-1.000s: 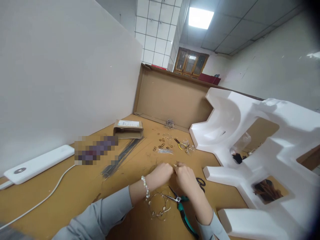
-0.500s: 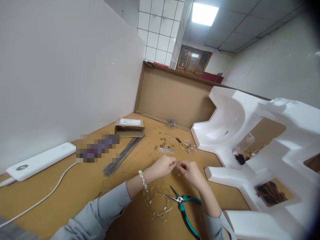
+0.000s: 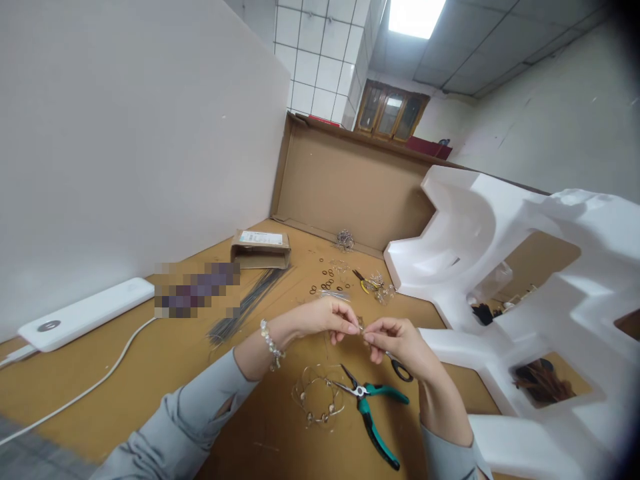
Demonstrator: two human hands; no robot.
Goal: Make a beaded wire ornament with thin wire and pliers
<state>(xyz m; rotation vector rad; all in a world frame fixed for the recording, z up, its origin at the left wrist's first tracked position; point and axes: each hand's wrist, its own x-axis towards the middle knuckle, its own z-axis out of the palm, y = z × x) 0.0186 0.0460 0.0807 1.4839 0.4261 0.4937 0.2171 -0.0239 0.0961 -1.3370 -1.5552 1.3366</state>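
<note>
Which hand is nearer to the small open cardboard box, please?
Left. The left hand is in front of the small cardboard box, to its right; the right hand is farther off to the right.

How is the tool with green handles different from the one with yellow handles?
The green-handled metal pliers lie nearer, beside a wire ring; the yellow-handled, dark-tipped tool lies farther off, by a shiny tangle. The green-handled pliers look bigger than the yellow-handled tool, partly from being closer. Both rest on the brown table.

brown table (image 3: 165,393) bearing open green-handled pliers (image 3: 361,392).
</note>
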